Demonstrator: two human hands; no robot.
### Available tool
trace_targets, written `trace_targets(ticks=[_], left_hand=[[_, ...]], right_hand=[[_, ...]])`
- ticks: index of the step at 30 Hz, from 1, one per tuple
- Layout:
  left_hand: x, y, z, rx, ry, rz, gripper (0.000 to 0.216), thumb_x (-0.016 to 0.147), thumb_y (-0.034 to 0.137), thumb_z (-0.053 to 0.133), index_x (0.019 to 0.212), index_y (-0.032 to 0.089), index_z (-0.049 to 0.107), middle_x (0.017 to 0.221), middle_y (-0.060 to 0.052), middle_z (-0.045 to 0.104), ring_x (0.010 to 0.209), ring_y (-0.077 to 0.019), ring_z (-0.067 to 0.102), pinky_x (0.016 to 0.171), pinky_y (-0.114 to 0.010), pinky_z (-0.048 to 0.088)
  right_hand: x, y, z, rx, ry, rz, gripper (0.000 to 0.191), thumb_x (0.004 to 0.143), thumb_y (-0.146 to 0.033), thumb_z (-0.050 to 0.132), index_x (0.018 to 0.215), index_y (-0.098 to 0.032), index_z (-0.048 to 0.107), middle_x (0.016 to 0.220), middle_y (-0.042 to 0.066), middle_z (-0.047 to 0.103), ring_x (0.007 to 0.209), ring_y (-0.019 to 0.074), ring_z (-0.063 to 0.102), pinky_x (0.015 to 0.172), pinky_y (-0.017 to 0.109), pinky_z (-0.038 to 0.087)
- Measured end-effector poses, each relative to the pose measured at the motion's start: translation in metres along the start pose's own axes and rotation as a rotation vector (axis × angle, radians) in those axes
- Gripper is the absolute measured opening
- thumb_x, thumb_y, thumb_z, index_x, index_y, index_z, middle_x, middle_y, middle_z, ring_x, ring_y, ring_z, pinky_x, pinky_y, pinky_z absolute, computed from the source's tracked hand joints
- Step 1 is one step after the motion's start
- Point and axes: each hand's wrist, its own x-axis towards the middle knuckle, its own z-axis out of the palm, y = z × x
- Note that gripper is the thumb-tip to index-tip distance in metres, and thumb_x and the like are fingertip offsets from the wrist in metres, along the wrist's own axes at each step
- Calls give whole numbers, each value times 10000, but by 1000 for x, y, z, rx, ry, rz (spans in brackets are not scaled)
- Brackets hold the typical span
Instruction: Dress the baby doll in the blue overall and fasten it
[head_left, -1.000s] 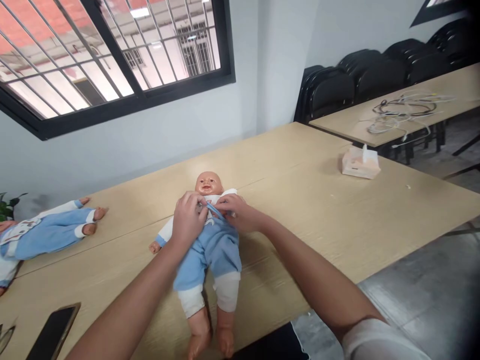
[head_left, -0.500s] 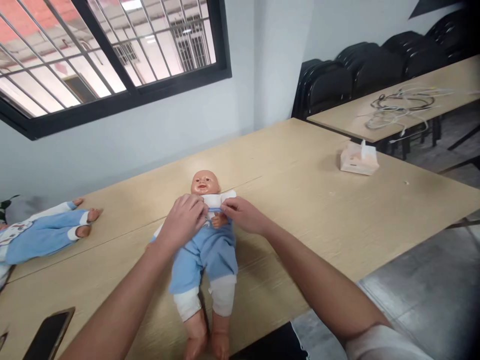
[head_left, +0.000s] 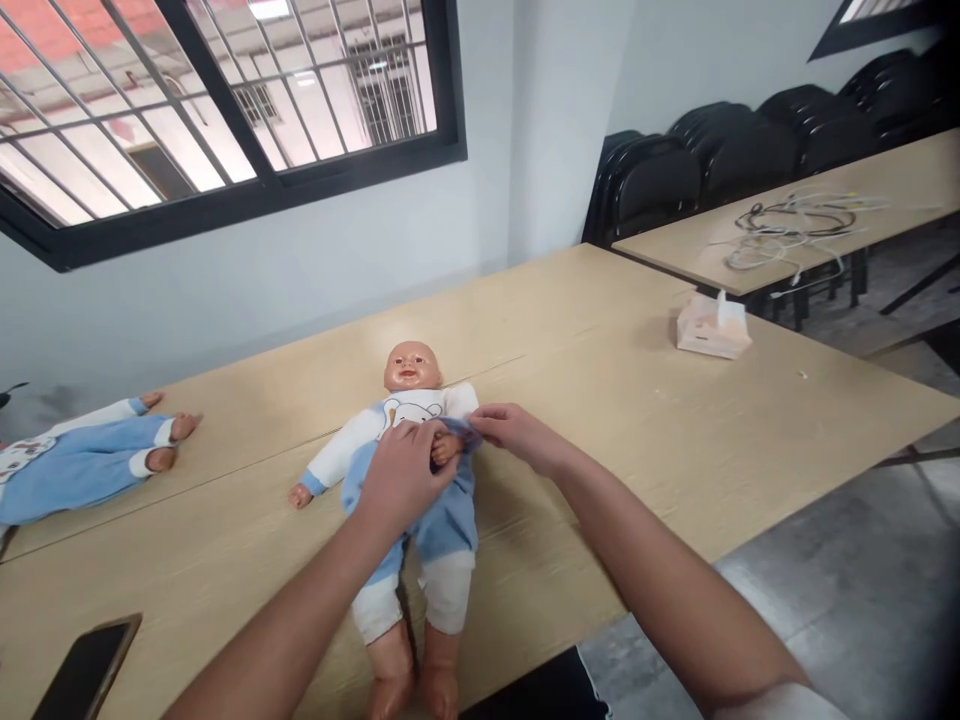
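Observation:
A baby doll (head_left: pixel 412 368) lies on its back on the wooden table, feet toward me. It wears a white and blue outfit (head_left: pixel 442 527) with a bear face on the chest. My left hand (head_left: pixel 407 462) rests over the doll's belly, fingers curled beside the doll's small hand (head_left: pixel 445 449); what they grip is hidden. At the doll's sleeve, my right hand (head_left: pixel 510 430) pinches the blue cuff (head_left: pixel 466 431) between thumb and fingers. The doll's other arm (head_left: pixel 328 462) stretches out to the left.
A second doll in blue trousers (head_left: pixel 97 462) lies at the left. Near the front left is a phone (head_left: pixel 86 668). A tissue pack (head_left: pixel 712 325) stands to the right, and cables (head_left: pixel 799 225) lie on another table. Stacked black chairs (head_left: pixel 660 180) line the wall.
My left hand has moved down from the doll's chest to its belly, uncovering the bear face. My right hand has shifted slightly right and down with the blue cuff.

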Motion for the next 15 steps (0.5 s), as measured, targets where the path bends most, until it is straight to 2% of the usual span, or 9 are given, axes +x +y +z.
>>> trace_targets(ticks=[6, 10, 12, 15], left_hand=[[-10, -3, 5, -33, 88, 197, 282, 859, 244, 687, 1128, 242, 603, 1027, -63, 732, 983, -285, 673, 897, -454, 500], [-15, -5, 5, -43, 97, 250, 327, 872, 211, 668, 1185, 245, 577, 1064, -60, 744, 972, -267, 697, 871, -425, 520], [-17, -7, 5, -52, 101, 258, 331, 876, 209, 662, 1194, 239, 573, 1076, -69, 747, 978, -269, 705, 854, -418, 531], [-19, -10, 3, -71, 116, 259, 347, 875, 222, 671, 1204, 231, 564, 1092, -76, 751, 989, -273, 712, 859, -422, 540]], right_hand=[[2, 14, -24, 179, -72, 187, 323, 717, -454, 805, 766, -167, 664, 703, -12, 580, 583, 94, 374, 532, 256, 208], [14, 17, -35, 279, -108, 267, 369, 692, -465, 838, 801, -159, 663, 752, -7, 614, 561, 74, 335, 502, 236, 190], [19, 15, -37, 287, -131, 254, 397, 701, -489, 836, 799, -156, 644, 741, -20, 591, 557, 68, 318, 507, 231, 191], [24, 14, -36, 185, -149, 114, 393, 726, -493, 824, 798, -160, 629, 735, -27, 574, 597, 79, 388, 548, 233, 252]])
